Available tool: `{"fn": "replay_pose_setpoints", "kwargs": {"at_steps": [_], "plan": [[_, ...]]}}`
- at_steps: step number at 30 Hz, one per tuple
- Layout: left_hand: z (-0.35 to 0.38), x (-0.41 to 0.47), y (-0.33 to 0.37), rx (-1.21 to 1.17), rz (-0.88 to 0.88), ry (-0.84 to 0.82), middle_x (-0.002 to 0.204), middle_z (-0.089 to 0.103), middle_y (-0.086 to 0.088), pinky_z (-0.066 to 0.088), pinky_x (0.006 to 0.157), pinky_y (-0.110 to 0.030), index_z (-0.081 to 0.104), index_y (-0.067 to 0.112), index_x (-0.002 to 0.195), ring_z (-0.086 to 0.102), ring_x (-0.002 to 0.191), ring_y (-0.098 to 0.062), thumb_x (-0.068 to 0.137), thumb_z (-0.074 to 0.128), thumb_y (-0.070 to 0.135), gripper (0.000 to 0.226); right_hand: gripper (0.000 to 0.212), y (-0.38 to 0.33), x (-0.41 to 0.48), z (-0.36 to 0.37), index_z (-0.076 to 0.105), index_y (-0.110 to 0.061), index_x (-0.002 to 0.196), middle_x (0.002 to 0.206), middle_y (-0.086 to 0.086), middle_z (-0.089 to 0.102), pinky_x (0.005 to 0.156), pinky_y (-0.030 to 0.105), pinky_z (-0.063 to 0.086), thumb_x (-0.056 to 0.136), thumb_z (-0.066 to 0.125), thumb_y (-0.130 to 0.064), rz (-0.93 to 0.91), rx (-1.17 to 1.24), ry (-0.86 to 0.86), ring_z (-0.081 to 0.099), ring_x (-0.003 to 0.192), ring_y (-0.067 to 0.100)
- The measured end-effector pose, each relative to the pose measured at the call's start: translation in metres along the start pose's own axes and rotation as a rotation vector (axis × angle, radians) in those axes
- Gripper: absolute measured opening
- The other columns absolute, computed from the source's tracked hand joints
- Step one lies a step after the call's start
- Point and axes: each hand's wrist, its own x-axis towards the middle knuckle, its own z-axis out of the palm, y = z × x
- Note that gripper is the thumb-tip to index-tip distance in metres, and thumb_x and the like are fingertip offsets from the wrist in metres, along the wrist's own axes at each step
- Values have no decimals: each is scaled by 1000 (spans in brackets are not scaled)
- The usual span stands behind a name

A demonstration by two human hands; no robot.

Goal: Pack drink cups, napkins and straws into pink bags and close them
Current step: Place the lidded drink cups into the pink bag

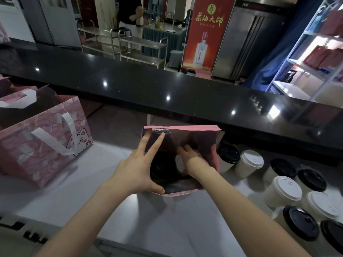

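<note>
Centre of frame: open pink bag (213, 129) standing on the pale counter (111, 182); left hand (137, 169) spread wide, two fingers along the bag's left wall, thumb hooked on the near rim, propping the mouth open; right hand (189, 158) down inside the bag, closed round a white-lidded cup (179, 163); a black-lidded cup (159, 168) already sits in the bag just left of it.

Right of the bag, lower right of frame: cluster of spare cups (284, 190), some with white lids, some black, close-packed, the nearest just beside the bag's right wall.

Left edge: second pink bag (27, 145) with white ribbon handles and a cartoon cat print; well apart from the open one.

Behind, across the frame: raised black ledge (167, 80), glossy, walling off the far side.

Upper centre: red banner (206, 34) with yellow characters 茶酒大师 and a white bottle picture; smaller print unreadable.

Upper right: white shelves (304, 58) holding red packages.
</note>
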Motion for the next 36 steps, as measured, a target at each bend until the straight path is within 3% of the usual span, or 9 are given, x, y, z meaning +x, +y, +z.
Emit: {"fn": "replay_pose_setpoints", "kwargs": {"at_steps": [6,10,12,17,20,23,27,31,36], "plan": [[2,7,-10,-48,48,25,154,-20,24,54,76,-35,-24,60,137,38,134,-26,42,78,70,140,71,2,17,-1,33,-23,135,138,9,34,106,43,38,77,72,-14,4,11,-29,34,130,34],[-1,7,-20,-225,76,14,146,-30,35,35,107,-44,-13,65,138,1,146,-11,47,70,79,124,83,6,3,-11,31,-24,142,149,6,29,112,40,31,74,78,-29,-59,35,-50,28,137,30],[-3,7,-26,-258,106,-51,146,-34,31,23,112,-45,-9,67,138,-14,144,-9,44,72,80,125,85,8,-13,-22,28,-28,146,155,3,21,114,40,29,76,75,-34,-78,38,-49,28,139,29],[-2,8,-33,-191,161,-128,147,-40,24,18,112,-34,17,61,141,-22,145,-12,52,82,60,110,43,15,-72,-53,60,-29,121,135,-3,47,111,40,26,88,53,-56,-127,13,51,48,121,19],[3,9,-28,-200,152,-2,159,-20,5,14,119,-38,57,42,114,-15,147,-16,68,84,35,54,55,28,-108,-61,67,-31,107,119,-9,57,115,39,17,82,43,-74,-167,66,50,45,116,11],[8,5,-19,-229,175,178,161,6,-1,16,118,-42,64,26,80,-4,149,-21,72,83,24,21,44,41,-128,-58,66,-31,110,109,-12,60,117,41,10,83,53,-63,-214,-77,170,48,114,8],[10,2,-4,-139,261,325,149,42,-4,20,116,-51,66,20,70,22,145,-29,69,86,21,20,17,47,-122,-46,71,-26,100,98,-6,67,118,41,5,90,59,-22,-152,-263,447,53,115,17],[13,-1,11,-93,307,373,108,70,2,21,114,-53,70,18,75,51,126,-29,68,86,22,18,10,52,-103,-48,74,-21,90,94,0,70,117,44,13,85,67,-17,-70,-266,606,56,112,21],[18,-2,37,-16,391,361,75,67,9,36,108,-54,69,19,73,63,92,-20,70,85,24,17,19,63,-88,-50,71,-26,102,113,-4,68,118,39,7,92,56,-21,-5,-219,614,44,128,18]]}}
